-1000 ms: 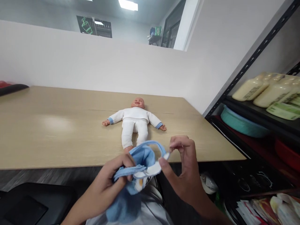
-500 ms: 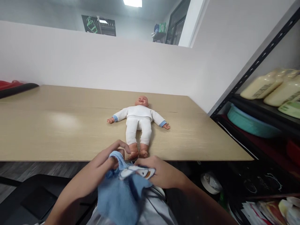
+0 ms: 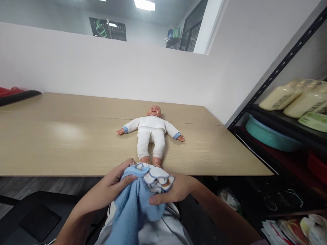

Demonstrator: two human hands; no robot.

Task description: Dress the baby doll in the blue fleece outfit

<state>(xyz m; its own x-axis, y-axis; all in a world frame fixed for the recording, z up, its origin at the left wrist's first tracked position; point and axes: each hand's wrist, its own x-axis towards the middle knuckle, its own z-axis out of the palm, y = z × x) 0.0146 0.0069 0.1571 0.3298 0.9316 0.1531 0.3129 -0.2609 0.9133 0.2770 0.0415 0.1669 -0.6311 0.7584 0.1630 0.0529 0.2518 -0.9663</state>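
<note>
A light blue fleecy garment (image 3: 133,207) with a white cartoon patch is bunched up between both my hands, just off the table's front edge. My left hand (image 3: 122,178) grips its upper left side, thumb laid over the cloth. On the other side, my right hand (image 3: 173,190) pinches the gathered part by the patch, its thumb in front. Whether it is a top or trousers I cannot make out. Beyond the cloth a baby doll (image 3: 152,131) in white clothes with blue cuffs lies on its back, arms spread, its feet partly hidden behind the garment.
The wooden table (image 3: 76,146) reaches back to a white wall with a window. At right, a black shelf rack holds cream bottles (image 3: 283,95) and a turquoise basin (image 3: 270,134). A black chair (image 3: 43,214) stands at lower left. Red cloth (image 3: 11,92) lies at the far left.
The garment has been gathered up further and raised, now covering the doll's feet. My left fingers have closed down on it, and my right thumb has come round to the front.
</note>
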